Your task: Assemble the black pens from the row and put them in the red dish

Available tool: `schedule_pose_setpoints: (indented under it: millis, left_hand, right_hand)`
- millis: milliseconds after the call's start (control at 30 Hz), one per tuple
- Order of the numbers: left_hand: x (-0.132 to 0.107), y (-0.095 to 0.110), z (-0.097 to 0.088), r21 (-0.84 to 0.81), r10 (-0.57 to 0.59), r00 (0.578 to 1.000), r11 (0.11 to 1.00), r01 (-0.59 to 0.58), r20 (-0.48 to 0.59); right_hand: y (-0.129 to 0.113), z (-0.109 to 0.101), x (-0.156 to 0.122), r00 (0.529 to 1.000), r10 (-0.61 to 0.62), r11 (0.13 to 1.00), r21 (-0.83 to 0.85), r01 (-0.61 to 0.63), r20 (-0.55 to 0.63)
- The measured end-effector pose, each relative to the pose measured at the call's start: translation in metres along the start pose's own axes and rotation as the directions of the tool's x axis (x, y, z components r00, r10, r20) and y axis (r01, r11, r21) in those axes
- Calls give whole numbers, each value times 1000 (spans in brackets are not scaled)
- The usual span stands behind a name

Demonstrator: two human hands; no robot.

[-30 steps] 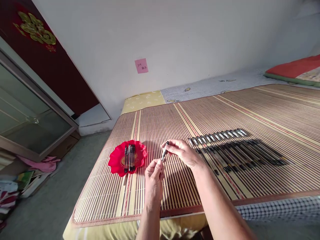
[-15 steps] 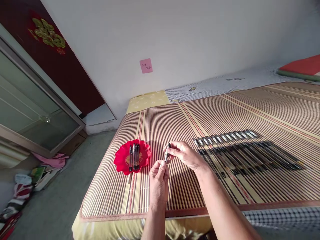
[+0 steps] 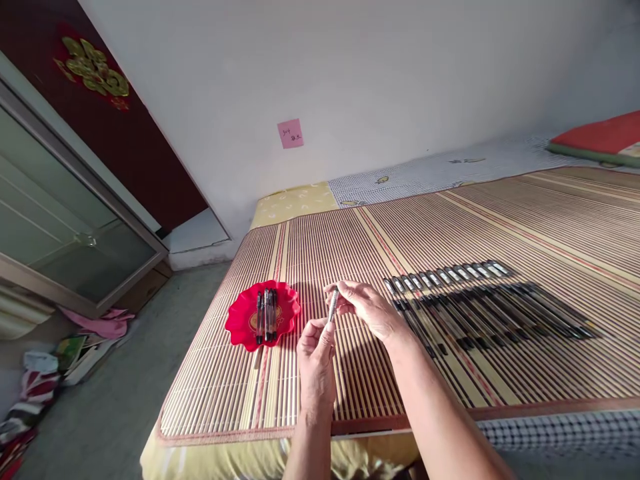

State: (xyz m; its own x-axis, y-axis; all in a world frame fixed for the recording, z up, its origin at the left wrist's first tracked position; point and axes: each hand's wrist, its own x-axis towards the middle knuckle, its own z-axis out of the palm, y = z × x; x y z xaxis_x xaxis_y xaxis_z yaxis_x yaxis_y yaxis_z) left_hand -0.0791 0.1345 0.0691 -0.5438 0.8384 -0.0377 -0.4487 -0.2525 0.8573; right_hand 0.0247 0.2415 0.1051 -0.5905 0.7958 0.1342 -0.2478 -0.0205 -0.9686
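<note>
Between my two hands stands a pen (image 3: 333, 307), tilted upright, with a pale printed section and a dark top. My left hand (image 3: 317, 363) pinches its lower part; the lower end is hidden in the fingers. At the top, the thumb and fingers of my right hand (image 3: 369, 308) close on the dark end. Left of the hands, a red scalloped plate (image 3: 237, 333) holds several capped pens (image 3: 267, 315). To the right lies a row of pen caps (image 3: 447, 275), and below it a row of dark, slim pens without caps (image 3: 490, 313).
A striped bamboo mat (image 3: 400, 237) covers the bed under everything. A pink note (image 3: 290, 133) is stuck to the wall behind. Folded red bedding (image 3: 595, 137) lies at the far right. Left of the bed are the floor (image 3: 150, 353) and a glass-paned door (image 3: 75, 193).
More of the pale pen section shows between my hands, with the fingertips slightly shifted. The whole view has moved a little; the plate and the rows look unchanged.
</note>
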Motion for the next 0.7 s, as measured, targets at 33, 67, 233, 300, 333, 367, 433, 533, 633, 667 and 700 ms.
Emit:
schedule_pose_setpoints:
  millis: [33, 67, 233, 300, 333, 367, 433, 533, 633, 667, 700]
  left_hand:
    - [0, 0, 1, 23, 13, 1000, 1000, -12, -10]
    - [-1, 0, 2, 46, 26, 1000, 999, -25, -16]
    - [-2, 2, 5, 122, 70, 997, 990, -66, -23]
    - [-2, 1, 4, 153, 83, 996, 985, -81, -10]
    - [-2, 0, 3, 173, 93, 996, 981, -92, -1]
    - [-3, 0, 2, 200, 108, 994, 974, -107, 8]
    - [-4, -1, 0, 293, 144, 989, 945, -145, 24]
    - [-7, 4, -2, 512, 218, 974, 830, -219, 64]
    - [-2, 26, -13, 660, 321, 943, 690, -297, 88]
    - [1, 36, -20, 696, 363, 929, 649, -308, 73]
    - [6, 48, -30, 740, 403, 914, 602, -301, 44]
  right_hand:
    - [0, -2, 0, 1000, -5, 1000, -14, 5, -3]
    - [1, -4, 1, 1000, -11, 999, -31, 11, -1]
    - [0, -11, 2, 999, -28, 997, -73, 30, 20]
    - [0, -13, 3, 1000, -26, 997, -74, 25, -14]
    - [0, -14, 3, 999, -26, 997, -79, 23, -32]
    - [0, -14, 3, 999, -26, 996, -87, 22, -48]
    - [0, -15, 4, 996, -38, 993, -114, 29, -75]
    - [2, -14, 6, 994, -51, 989, -145, 36, -99]
    - [5, -13, 8, 991, -48, 988, -151, 29, -123]
    - [7, -13, 8, 989, -52, 985, -169, 28, -136]
    - [10, -13, 9, 987, -62, 978, -206, 31, -149]
